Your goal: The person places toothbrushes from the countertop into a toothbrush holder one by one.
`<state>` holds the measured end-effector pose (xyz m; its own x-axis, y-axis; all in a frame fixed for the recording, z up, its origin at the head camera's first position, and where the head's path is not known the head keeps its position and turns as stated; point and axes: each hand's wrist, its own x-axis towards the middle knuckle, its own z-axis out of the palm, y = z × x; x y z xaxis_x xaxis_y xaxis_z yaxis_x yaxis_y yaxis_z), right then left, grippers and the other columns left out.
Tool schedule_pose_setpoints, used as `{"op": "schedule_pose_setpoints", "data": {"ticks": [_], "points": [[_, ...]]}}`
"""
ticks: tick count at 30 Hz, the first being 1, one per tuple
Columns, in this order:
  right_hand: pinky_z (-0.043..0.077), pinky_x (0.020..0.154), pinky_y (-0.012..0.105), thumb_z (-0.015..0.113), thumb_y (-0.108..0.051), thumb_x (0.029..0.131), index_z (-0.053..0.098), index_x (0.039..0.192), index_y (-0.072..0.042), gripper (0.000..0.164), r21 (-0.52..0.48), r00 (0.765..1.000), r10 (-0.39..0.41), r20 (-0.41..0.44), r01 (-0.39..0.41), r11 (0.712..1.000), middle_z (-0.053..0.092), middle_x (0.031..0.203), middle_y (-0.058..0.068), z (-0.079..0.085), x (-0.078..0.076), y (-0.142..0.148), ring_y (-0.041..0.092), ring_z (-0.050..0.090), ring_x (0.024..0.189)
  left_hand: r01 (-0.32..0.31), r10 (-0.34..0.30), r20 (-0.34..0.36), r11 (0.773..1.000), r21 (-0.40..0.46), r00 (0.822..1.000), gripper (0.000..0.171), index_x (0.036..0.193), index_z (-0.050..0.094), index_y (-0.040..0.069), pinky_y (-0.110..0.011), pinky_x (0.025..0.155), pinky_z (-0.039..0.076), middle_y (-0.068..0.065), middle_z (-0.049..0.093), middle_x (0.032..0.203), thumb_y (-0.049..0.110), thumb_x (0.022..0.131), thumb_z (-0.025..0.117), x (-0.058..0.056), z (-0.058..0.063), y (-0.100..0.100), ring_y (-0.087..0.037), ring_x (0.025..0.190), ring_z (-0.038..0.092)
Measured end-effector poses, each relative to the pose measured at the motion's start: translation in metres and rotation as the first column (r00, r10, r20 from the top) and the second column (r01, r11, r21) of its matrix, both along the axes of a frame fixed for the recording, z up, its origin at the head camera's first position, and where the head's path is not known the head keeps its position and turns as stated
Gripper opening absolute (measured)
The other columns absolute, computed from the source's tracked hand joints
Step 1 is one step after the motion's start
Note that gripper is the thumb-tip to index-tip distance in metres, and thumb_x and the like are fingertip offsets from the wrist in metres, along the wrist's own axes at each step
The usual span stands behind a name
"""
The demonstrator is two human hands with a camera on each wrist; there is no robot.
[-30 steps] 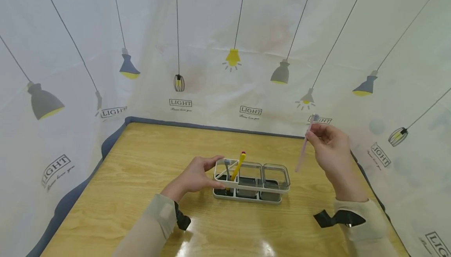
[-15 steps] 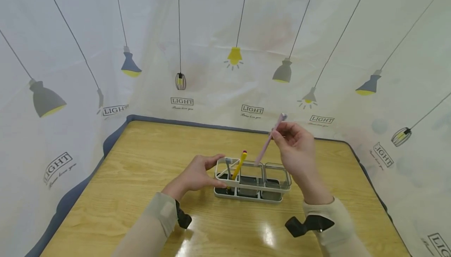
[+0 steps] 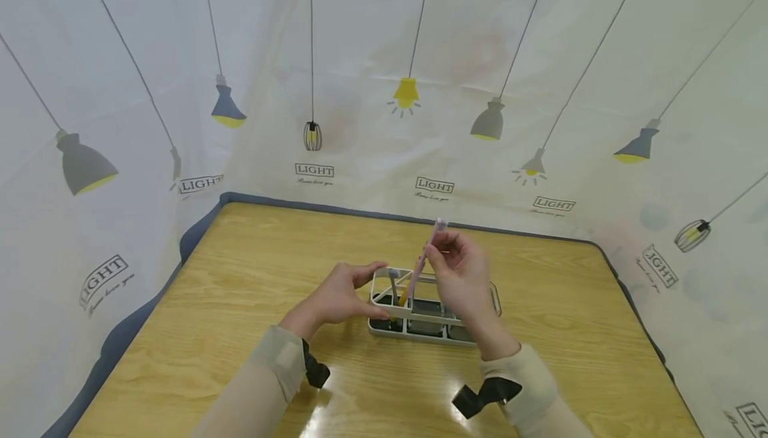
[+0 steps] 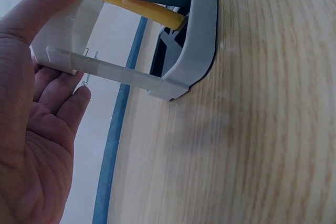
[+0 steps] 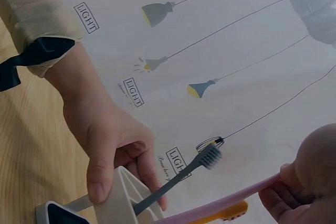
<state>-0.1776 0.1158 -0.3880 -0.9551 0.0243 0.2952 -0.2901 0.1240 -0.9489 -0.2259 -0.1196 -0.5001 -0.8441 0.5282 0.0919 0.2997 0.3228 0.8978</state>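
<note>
A white toothbrush holder [image 3: 420, 338] with a divided left section and a dark base stands on the table. My left hand [image 3: 333, 295] grips its upper left end between thumb and fingers. In the left section lean a grey toothbrush [image 5: 173, 184] and a yellow toothbrush [image 4: 142, 11], the yellow one mostly covered in the head view. My right hand [image 3: 465, 281] pinches a pink toothbrush [image 3: 426, 255] by its upper part, head up and tilted. Its lower end overlaps the left section beside the yellow toothbrush. The right hand hides part of the holder's middle and right sections.
The wooden table [image 3: 252, 251] has a dark blue edging along the back. Behind and around it hangs a pale cloth [image 3: 360, 38] printed with lamps. A black wrist mount [image 3: 487, 395] sits on the right sleeve, another on the left.
My right hand has carried the pink toothbrush from the right side leftward and down to the holder's left section. The left hand keeps its grip on the holder.
</note>
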Motion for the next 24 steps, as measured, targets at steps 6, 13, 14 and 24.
{"op": "schedule_pose_setpoints", "data": {"ticks": [6,13,14,24], "points": [[0.060,0.088,0.031,0.061,0.017,0.099,0.060,0.114,0.014,0.016,0.017,1.000,0.016,-0.019,-0.016,1.000,0.061,0.112,0.028,-0.017,0.004,-0.006,0.033,0.066,0.101,0.005,-0.005,0.005,1.000,-0.005,1.000,0.097,0.157,0.052,0.009,-0.043,0.116,0.042,-0.007,0.048,0.159,0.033,0.076,0.099,0.000,0.000,0.000,-0.028,0.145,0.047],[0.059,0.090,0.026,0.061,0.022,0.095,0.059,0.110,0.014,0.017,-0.014,0.997,0.007,-0.078,-0.008,1.000,0.061,0.111,0.032,-0.031,0.009,-0.007,0.048,0.064,0.106,0.010,-0.010,0.006,1.000,0.001,1.000,0.099,0.157,0.051,0.006,-0.042,0.116,0.042,-0.005,0.050,0.158,0.033,0.075,0.100,-0.002,-0.001,0.000,-0.023,0.144,0.047],[0.059,0.090,0.026,0.061,0.023,0.094,0.060,0.108,0.014,0.017,-0.016,0.996,0.004,-0.089,-0.006,1.000,0.061,0.110,0.032,-0.033,0.010,-0.007,0.050,0.064,0.105,0.010,-0.010,0.007,1.000,0.004,1.000,0.099,0.157,0.051,0.006,-0.042,0.116,0.042,-0.005,0.050,0.157,0.033,0.075,0.100,-0.002,-0.001,0.000,-0.023,0.144,0.047],[0.060,0.086,0.026,0.064,0.028,0.089,0.063,0.100,0.012,0.019,0.006,0.987,0.000,-0.160,0.001,1.000,0.066,0.105,0.030,-0.053,0.014,-0.008,0.048,0.066,0.100,0.015,-0.016,0.018,0.999,0.038,1.000,0.095,0.157,0.053,0.012,-0.048,0.114,0.044,-0.007,0.053,0.156,0.027,0.076,0.100,0.000,0.001,0.000,-0.026,0.145,0.048]]}}
